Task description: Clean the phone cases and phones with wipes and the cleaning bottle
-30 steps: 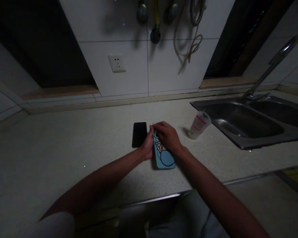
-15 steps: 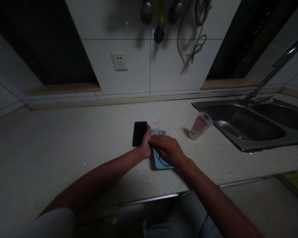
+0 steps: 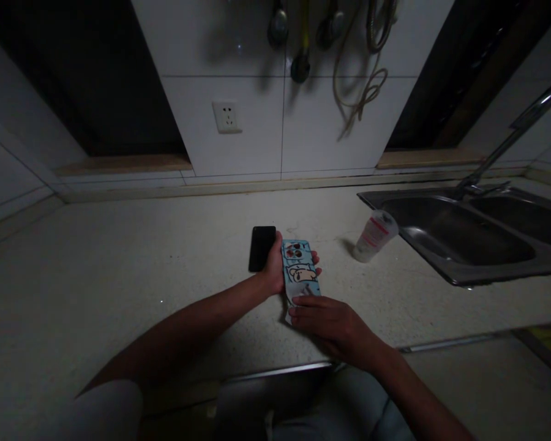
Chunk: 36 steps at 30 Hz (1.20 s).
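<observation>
My left hand [image 3: 273,271] is wrapped round a light blue phone case [image 3: 302,273]. Its thumb lies along the left edge, and fingertips show past the right edge. A cartoon figure is drawn on the case, and round openings show near its top. At the lower end, my right hand [image 3: 333,321] has its fingers closed on a thin pale sheet like a tissue [image 3: 291,313], pressed against the case. Part of the sheet is hidden under those fingers. A black smartphone [image 3: 259,248] lies on the counter just left of my left hand.
A clear plastic cup [image 3: 375,236] with red print leans on the pale countertop [image 3: 119,257], right of the hands. Farther right is a steel double sink [image 3: 450,269] with a tall faucet [image 3: 518,135]. The tiled wall behind carries a socket [image 3: 227,117], valves and a looped cord [image 3: 370,92].
My right hand has slid from the case's top down to its lower end, taking the pale sheet along. The cartoon print is now uncovered. My left hand keeps its hold.
</observation>
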Tool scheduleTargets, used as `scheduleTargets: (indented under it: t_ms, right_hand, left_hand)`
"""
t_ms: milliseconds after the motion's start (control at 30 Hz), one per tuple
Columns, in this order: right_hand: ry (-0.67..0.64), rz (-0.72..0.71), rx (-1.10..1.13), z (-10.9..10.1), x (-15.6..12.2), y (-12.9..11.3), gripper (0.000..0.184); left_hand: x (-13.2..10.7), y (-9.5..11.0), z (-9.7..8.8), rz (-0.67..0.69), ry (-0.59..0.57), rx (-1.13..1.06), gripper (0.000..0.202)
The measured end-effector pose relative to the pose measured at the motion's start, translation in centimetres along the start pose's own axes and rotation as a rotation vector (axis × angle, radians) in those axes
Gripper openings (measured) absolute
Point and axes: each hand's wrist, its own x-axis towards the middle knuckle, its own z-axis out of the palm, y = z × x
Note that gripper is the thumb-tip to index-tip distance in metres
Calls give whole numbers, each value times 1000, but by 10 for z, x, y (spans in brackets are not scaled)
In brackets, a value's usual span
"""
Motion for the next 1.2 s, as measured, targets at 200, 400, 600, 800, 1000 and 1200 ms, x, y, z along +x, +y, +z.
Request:
scheduleTargets:
  t_ms: [200,400,600,800,1000,1200]
  right_hand:
    - [38,66,-155,-12,-19,3,33]
    - [42,67,-274,-12,-10,3,24]
    - [0,18,-281,0,22,-15,20]
    - [-11,2,-257,4,26,-14,22]
    - [1,24,-260,-9,-2,-8,24]
    - [-33,63,-264,-27,-14,-5,27]
  left_hand:
    - [0,0,0,8,-14,-13,78]
    - [-1,-1,3,29,13,9,80]
    - [0,1,0,-7,42,16,80]
    - [-1,3,-1,-67,19,29,83]
    - [-7,2,8,-95,-2,7,86]
    - [-6,2,11,-84,39,40,84]
